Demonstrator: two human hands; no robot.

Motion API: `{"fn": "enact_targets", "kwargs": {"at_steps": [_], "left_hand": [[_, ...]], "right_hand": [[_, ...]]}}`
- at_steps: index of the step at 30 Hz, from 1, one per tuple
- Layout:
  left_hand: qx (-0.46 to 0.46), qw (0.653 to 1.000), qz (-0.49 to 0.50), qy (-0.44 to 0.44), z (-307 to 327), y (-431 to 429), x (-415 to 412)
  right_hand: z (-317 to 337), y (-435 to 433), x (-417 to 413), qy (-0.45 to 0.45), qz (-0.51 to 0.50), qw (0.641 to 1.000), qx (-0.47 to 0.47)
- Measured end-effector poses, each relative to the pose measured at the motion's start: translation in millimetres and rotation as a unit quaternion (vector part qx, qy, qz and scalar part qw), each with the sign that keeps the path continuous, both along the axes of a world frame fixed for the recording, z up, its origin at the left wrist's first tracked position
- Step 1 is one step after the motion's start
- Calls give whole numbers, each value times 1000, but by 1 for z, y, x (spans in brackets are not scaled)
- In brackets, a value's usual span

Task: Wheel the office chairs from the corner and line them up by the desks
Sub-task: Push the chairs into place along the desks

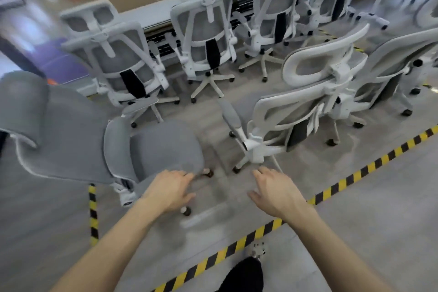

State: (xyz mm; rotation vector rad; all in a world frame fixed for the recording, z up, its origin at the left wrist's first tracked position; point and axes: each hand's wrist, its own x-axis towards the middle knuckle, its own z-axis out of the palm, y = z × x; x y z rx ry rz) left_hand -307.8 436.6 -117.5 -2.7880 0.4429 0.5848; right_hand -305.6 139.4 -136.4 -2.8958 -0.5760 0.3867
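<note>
A grey mesh office chair [71, 130] stands at my near left, its seat [166, 144] turned toward me. My left hand [169, 191] is open, its fingertips at the seat's front edge. My right hand [275, 193] hangs open over the floor and holds nothing. A second grey and white chair [305, 106] stands just ahead on the right, its back to me. Three more chairs [206, 28] are lined up along the long white desk [147, 14] at the back.
Yellow and black hazard tape [331, 191] runs diagonally across the grey floor under my arms, with another strip [93, 213] at the left. More chairs [400, 71] crowd the right side. My foot [257, 251] shows at the bottom.
</note>
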Motion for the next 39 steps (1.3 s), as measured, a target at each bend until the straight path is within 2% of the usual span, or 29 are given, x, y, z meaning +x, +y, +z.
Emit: {"fn": "enact_targets", "kwargs": {"at_steps": [8, 15, 17, 20, 23, 27, 30, 36, 39], "left_hand": [[-9, 991, 106, -80, 40, 210, -30], [-43, 961, 10, -272, 90, 440, 46], [-50, 964, 10, -260, 96, 499, 72], [-58, 979, -9, -195, 101, 565, 103], [-87, 977, 10, -192, 103, 609, 129], [-186, 946, 17, -264, 71, 616, 135], [-235, 922, 24, -306, 51, 622, 129], [-285, 888, 27, -361, 41, 626, 124], [-264, 885, 52, -379, 38, 607, 117]], "right_hand": [[-13, 210, -34, 9, 106, 994, 10], [-41, 443, 1, 2, 135, 990, 43], [-50, 510, 13, 20, 131, 989, 65], [-60, 594, 15, 39, 128, 987, 89], [-63, 655, 21, 48, 101, 988, 105], [-74, 693, 40, 22, 84, 993, 74], [-83, 700, 44, 18, 109, 991, 77], [-78, 690, 48, 25, 121, 989, 84], [-70, 662, 49, 35, 127, 988, 75]]}}
